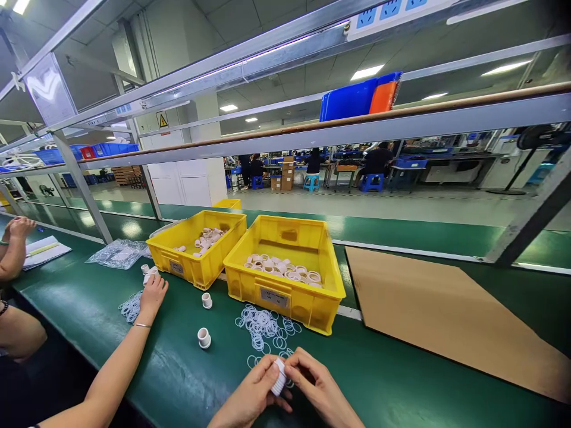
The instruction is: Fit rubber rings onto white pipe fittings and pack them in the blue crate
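A small white ribbed plastic cap [279, 378] is held upright between the fingers of my left hand [252, 389], near the table's front edge. From the other side my right hand [317, 389] pinches the cap's upper right edge; whether a ring is also between those fingertips cannot be seen. Just beyond both hands lies a loose pile of thin white rings [261, 326], some partly hidden by my fingers. To the left, two white flanged plastic fittings stand apart on the green tabletop, a nearer fitting [204, 338] and a farther fitting [207, 300].
Two yellow bins, a right bin [285, 306] and a left bin [191, 270], hold white plastic parts. A cardboard sheet [414, 315] lies to the right. At left, a co-worker's hand [154, 292] touches white fittings beside another ring pile [131, 307] and a clear plastic bag [118, 254].
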Demonstrator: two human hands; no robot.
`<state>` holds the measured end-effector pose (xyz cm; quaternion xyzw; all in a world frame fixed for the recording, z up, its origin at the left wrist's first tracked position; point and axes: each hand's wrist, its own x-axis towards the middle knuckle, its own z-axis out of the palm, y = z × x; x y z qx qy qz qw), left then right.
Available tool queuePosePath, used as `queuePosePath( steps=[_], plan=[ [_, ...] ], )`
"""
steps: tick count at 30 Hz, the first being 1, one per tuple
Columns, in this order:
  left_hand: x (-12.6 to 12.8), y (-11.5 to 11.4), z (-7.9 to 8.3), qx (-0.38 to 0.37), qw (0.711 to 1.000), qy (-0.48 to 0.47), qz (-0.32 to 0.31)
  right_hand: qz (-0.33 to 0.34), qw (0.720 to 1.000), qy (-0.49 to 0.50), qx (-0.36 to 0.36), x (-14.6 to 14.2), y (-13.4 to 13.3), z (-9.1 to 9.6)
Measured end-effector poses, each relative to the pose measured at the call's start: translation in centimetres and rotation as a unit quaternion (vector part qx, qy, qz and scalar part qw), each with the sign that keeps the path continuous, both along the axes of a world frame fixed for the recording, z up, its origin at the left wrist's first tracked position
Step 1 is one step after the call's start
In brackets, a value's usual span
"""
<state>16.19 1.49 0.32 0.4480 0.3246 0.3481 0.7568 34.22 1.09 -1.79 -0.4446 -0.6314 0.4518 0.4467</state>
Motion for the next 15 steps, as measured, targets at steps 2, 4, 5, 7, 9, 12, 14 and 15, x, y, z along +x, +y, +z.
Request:
queuePosePath(
  steps=[2,4,5,7,9,12,14,15],
  plan=[
    [0.2,0.0,0.4,0.059,0.997,0.045,0.021,-0.014,1.0,-0.013,0.003,-0.1,0.0,-0.1],
    [0.3,0.0,0.4,0.066,0.996,0.054,0.035,-0.018,1.0,-0.02,0.006,-0.2,0.1,-0.2],
    [0.4,0.0,0.1,0.052,0.997,0.046,0.042,-0.018,1.0,-0.021,0.007,-0.2,0.1,-0.3],
    [0.7,0.0,-0.5,0.021,0.998,0.021,0.056,-0.018,1.0,-0.022,0.008,-0.3,0.1,-0.4],
    [0.8,0.0,-1.1,-0.006,0.998,-0.009,0.066,-0.016,1.0,-0.021,0.01,-0.3,0.1,-0.4],
    [0.9,-0.2,-1.3,-0.055,0.995,-0.057,0.063,-0.005,1.0,-0.007,0.011,-0.2,0.1,-0.4],
    [0.8,-0.2,-1.2,-0.089,0.99,-0.089,0.055,0.007,1.0,0.011,0.008,-0.1,0.1,-0.3],
    [0.7,-0.2,-1.3,-0.104,0.988,-0.105,0.05,0.014,1.0,0.019,0.005,-0.1,0.1,-0.2]
  ],
)
